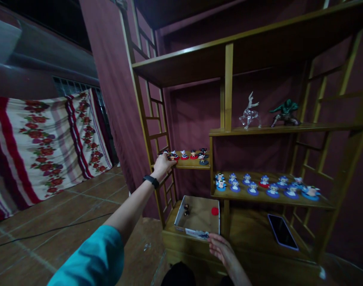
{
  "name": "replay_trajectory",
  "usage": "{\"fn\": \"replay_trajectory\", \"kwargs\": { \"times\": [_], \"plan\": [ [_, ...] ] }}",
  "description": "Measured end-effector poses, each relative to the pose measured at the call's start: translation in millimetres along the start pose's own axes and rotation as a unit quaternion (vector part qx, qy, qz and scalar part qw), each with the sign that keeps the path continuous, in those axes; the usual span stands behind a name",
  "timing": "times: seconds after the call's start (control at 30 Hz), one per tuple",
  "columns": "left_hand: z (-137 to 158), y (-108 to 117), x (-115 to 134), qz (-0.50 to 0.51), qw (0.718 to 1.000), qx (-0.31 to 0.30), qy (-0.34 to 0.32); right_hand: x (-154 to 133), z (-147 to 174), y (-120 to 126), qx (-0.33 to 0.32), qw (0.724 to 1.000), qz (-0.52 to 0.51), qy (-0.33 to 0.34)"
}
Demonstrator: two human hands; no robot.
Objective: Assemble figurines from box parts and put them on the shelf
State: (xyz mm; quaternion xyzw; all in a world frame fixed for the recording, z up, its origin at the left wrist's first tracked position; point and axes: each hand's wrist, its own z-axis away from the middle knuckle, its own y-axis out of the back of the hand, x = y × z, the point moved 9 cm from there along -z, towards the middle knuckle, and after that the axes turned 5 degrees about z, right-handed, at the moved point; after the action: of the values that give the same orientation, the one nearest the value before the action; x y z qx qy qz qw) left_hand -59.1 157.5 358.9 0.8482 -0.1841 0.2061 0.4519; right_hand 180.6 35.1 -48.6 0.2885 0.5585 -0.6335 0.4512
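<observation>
At the left end of the middle-left shelf, my left hand [163, 166] is closed around a small figurine [172, 157], its fingers covering part of it. Beside it stand several little chibi figurines on red or dark round bases, among them a white-headed one [184, 154] and a black-haired one [203, 158]. Lower down, my right hand [222, 250] is at the front right corner of a shallow cardboard box [199, 212], fingers loosely curved and apart; whether they touch it I cannot tell. In the box lie a small dark figurine [186, 209] and a red round base [215, 211].
Blue and purple figurines [253, 188] stand in two rows on the right shelf. Above them are a clear deer ornament [250, 113] and a green figure [286, 112]. A phone [282, 231] lies at lower right. A cable [50, 229] crosses the tiled floor.
</observation>
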Motion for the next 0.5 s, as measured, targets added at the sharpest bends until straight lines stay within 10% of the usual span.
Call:
{"fn": "replay_trajectory", "kwargs": {
  "times": [0.5],
  "plan": [
    [12.8, 9.2, 9.1, 0.005, 0.998, 0.054, -0.032, 2.0, -3.5, 6.4, 0.015, 1.0, 0.014, -0.007]
  ]
}}
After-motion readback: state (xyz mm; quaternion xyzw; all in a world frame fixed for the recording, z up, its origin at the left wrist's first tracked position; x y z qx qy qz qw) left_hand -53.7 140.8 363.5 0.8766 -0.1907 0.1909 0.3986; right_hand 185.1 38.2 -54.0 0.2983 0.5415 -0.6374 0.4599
